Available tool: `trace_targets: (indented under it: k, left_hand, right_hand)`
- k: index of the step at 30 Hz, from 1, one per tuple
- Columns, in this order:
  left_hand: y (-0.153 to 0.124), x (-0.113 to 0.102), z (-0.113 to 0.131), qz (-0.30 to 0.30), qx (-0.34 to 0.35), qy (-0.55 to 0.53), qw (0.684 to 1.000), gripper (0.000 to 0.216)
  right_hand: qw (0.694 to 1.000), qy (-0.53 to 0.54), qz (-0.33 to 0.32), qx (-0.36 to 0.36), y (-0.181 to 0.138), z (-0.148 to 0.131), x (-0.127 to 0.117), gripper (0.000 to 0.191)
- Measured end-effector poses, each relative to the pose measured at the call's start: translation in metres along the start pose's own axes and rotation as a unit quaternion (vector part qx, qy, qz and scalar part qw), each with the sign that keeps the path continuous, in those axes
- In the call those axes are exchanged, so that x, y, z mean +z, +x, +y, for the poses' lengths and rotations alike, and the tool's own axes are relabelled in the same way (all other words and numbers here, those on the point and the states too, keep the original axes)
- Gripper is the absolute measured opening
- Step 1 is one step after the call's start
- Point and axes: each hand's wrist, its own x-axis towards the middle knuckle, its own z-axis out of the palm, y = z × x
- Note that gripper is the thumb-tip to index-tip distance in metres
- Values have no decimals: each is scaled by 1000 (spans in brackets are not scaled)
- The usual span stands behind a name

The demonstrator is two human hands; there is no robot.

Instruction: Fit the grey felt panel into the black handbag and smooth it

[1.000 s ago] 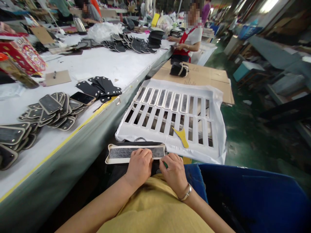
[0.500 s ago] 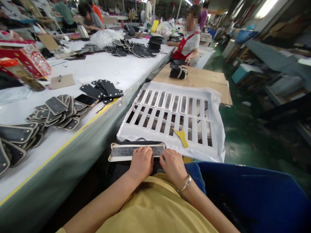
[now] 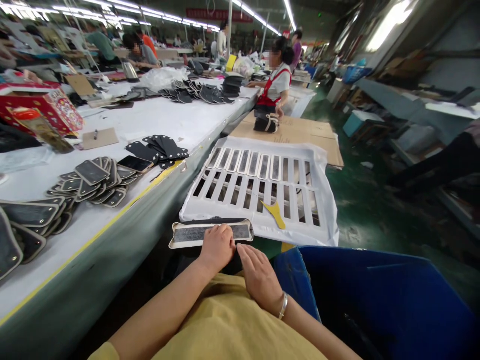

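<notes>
Main change from half a second back: the right hand (image 3: 258,277) has slid off the right end of the long grey strip with a cream border (image 3: 210,233). It now lies flat at the hem of the yellow shirt (image 3: 225,325), just short of the strip's near edge. The left hand (image 3: 217,247) hasn't gone anywhere and is still parked on the strip a bit right of its middle. The head has tipped up too, so way more of the ceiling lights (image 3: 112,12) show.

Containers: the big blue plastic bin (image 3: 375,300) sits right beside the right forearm, and its inside is too dark to tell what's in there. The white slotted tray (image 3: 325,200) just beyond the strip has grey strips filling several back-row slots. A small yellow scraper-shaped piece (image 3: 275,214) lies on it near the front. Over on the long white surface (image 3: 161,117) to the left there's a red printed carton (image 3: 48,102) (can't see into it), plus heaps of dark rounded panels (image 3: 93,180).

Hands: the left wrist is straight, with the fingers curled down over the strip, holding it on the lap. The right hand's fingers are stretched out, loose and together, holding nothing and pointing up-left toward the strip.
</notes>
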Motion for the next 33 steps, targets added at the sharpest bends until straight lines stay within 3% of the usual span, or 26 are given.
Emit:
trace_targets:
  k: [7,10,12,15,22,33]
  left_hand:
    - [-1,-8,-19,-9,19,-134,991,13]
    - [-14,-17,-40,57,17,-184,981,39]
    - [-22,-22,-52,81,6,-174,981,30]
    - [-29,-25,-62,53,-5,-126,991,8]
    - [-25,-20,-60,50,14,-83,995,12]
    - [-19,-20,-45,44,-52,-19,997,10]
  right_hand:
    - [994,-105,-16,-21,4,-13,16,49]
    - [992,-123,-11,-24,4,-14,18,48]
    - [991,-129,-11,-27,3,-15,19,49]
    - [990,-138,-10,-28,4,-16,22,50]
    - [990,-141,-16,-26,7,-19,27,52]
    - [991,-131,-18,-36,25,-22,42,50]
